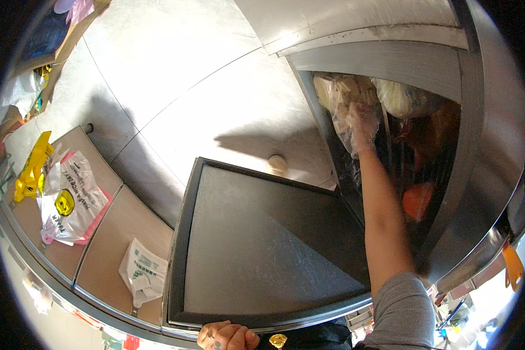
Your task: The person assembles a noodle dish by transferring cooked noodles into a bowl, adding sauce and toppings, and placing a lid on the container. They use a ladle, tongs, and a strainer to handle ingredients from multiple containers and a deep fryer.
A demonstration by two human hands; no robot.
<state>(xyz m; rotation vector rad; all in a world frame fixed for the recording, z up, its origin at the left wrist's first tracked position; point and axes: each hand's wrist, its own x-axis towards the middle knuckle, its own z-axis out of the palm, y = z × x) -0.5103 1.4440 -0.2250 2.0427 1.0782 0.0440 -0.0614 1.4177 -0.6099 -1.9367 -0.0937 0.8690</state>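
An under-counter fridge stands open at the right, its dark-lined door (274,245) swung out in front of me. My left hand (228,335) is closed over the near edge of that door, fingers curled. Into the fridge reaches my bare right forearm; my right hand (363,123) wears a thin clear plastic glove. Its fingers are closed on a clear plastic bag (347,90) of pale food at the upper left of the compartment. The fingertips are partly lost against the crinkled plastic. Beside it lies another bag (403,99) with whitish-green contents.
Dark wire racks and an orange-red round thing (418,200) show deeper in the fridge. Left of the door, a beige cabinet front (108,245) carries white printed bags (73,198), a yellow packet (34,169) and a white packet (143,273). Pale floor tiles (175,64) lie beyond.
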